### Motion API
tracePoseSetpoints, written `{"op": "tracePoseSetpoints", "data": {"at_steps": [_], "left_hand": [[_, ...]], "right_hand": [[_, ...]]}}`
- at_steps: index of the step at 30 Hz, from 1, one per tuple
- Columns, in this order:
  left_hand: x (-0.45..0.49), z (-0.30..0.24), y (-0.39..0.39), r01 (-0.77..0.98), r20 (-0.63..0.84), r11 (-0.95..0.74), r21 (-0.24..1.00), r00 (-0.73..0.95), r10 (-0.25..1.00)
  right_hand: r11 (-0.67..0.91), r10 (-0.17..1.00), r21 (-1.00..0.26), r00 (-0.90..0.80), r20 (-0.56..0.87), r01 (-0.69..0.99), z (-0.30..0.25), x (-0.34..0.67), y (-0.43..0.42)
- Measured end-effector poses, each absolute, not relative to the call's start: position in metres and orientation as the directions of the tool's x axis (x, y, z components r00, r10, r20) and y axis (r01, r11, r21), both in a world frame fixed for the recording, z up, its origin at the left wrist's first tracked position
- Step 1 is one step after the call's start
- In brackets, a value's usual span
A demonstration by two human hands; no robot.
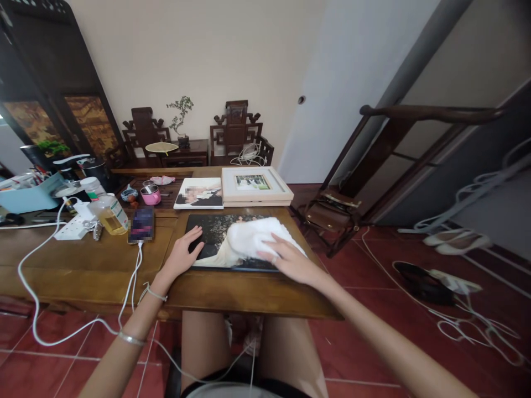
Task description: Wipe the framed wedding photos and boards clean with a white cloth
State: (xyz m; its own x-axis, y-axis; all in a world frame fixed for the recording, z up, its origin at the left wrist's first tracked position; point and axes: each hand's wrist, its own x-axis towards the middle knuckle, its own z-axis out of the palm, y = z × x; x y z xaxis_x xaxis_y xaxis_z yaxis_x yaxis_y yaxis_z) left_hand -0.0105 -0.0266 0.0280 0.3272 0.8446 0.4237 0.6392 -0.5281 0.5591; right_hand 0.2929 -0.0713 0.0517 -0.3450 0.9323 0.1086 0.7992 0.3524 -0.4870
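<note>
A dark photo panel (215, 228) with a pale dress printed on it lies flat near the table's front edge. My left hand (186, 251) rests on its left side, fingers outstretched and holding nothing. Over the right half of the panel is a bunched white cloth (255, 235), which hides part of the picture. My right hand (286, 258) presses on this cloth and grips it, its fingers bent over the near side. A ring shows on that hand.
Behind the panel lie a photo board (199, 193) and a pale framed picture (257, 185). To the left are a charging phone (141, 225), a bottle of yellow liquid (112, 214), a power strip (77, 228) and a pink cup (150, 194). A white cable (31, 298) hangs off the wooden table (249, 293).
</note>
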Motion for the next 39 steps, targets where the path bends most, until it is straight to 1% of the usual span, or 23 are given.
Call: {"op": "tracePoseSetpoints", "data": {"at_steps": [2,5,9,11,13,15,18,21,24,26,29,32,36,39], "left_hand": [[-0.011,0.028,-0.026,0.644,0.419,-0.524,0.558,0.327,0.847],[-0.012,0.029,-0.026,0.649,0.413,-0.514,0.56,0.319,0.853],[-0.011,0.028,-0.025,0.649,0.417,-0.508,0.567,0.306,0.856],[-0.011,0.028,-0.025,0.653,0.414,-0.501,0.568,0.299,0.86],[-0.01,0.028,-0.025,0.656,0.412,-0.5,0.565,0.301,0.86],[-0.01,0.028,-0.025,0.656,0.414,-0.505,0.56,0.306,0.857],[-0.009,0.028,-0.025,0.659,0.421,-0.506,0.557,0.301,0.856],[-0.009,0.029,-0.026,0.66,0.427,-0.508,0.554,0.299,0.853],[-0.009,0.03,-0.026,0.664,0.431,-0.517,0.541,0.309,0.848],[-0.009,0.03,-0.026,0.668,0.433,-0.521,0.531,0.314,0.845],[-0.01,0.03,-0.025,0.665,0.435,-0.525,0.532,0.318,0.842],[-0.011,0.029,-0.024,0.65,0.434,-0.529,0.546,0.32,0.842],[-0.011,0.028,-0.024,0.637,0.426,-0.516,0.573,0.306,0.851],[-0.011,0.029,-0.025,0.638,0.42,-0.505,0.582,0.296,0.858]], "right_hand": [[0.329,0.943,-0.497,-0.309,0.126,0.803,0.052,0.298,-0.037],[0.314,0.948,-0.486,-0.244,0.203,0.816,0.055,0.304,0.007],[0.319,0.942,-0.467,-0.224,0.248,0.825,0.056,0.304,0.027],[0.339,0.935,-0.447,-0.247,0.254,0.828,0.053,0.302,0.017],[0.392,0.912,-0.399,-0.292,0.289,0.829,0.048,0.299,-0.008],[0.469,0.868,-0.335,-0.356,0.347,0.817,0.042,0.298,-0.044],[0.557,0.809,-0.283,-0.434,0.396,0.781,0.039,0.299,-0.104],[0.625,0.769,-0.27,-0.52,0.372,0.732,0.044,0.301,-0.147],[0.627,0.778,-0.297,-0.556,0.292,0.72,0.052,0.301,-0.152],[0.578,0.816,-0.325,-0.525,0.241,0.749,0.055,0.301,-0.135],[0.457,0.889,-0.359,-0.424,0.171,0.814,0.057,0.301,-0.088],[0.38,0.924,-0.392,-0.359,0.129,0.838,0.06,0.299,-0.035],[0.346,0.938,-0.414,-0.312,0.15,0.842,0.065,0.294,0.01],[0.373,0.927,-0.391,-0.322,0.192,0.842,0.062,0.291,0.011]]}}
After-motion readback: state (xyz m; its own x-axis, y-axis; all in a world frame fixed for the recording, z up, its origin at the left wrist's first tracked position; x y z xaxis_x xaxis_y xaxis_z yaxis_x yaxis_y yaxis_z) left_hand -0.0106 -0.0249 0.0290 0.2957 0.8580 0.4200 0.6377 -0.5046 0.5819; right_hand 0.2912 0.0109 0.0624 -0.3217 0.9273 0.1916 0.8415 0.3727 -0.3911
